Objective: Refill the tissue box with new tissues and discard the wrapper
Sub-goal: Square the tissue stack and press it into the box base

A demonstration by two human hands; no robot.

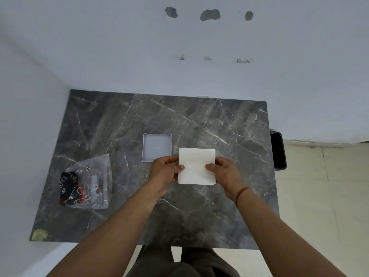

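— Your forearms reached in from the near edge; what did each hand grip?

— Your left hand (166,169) and right hand (224,171) were clamped on opposite sides of the white tissue stack (196,166), thumbs on top, above the dark marble bench (179,120).

— And the rest?

— You had the open tissue box (157,147) just left of the stack, the plastic wrapper (87,183) well left, and a black bin (278,150) beyond the bench's right edge.

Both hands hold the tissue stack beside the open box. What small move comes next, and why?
Probably shift the tissue stack, held by the left hand and right hand, leftward over the open tissue box, which looks empty.
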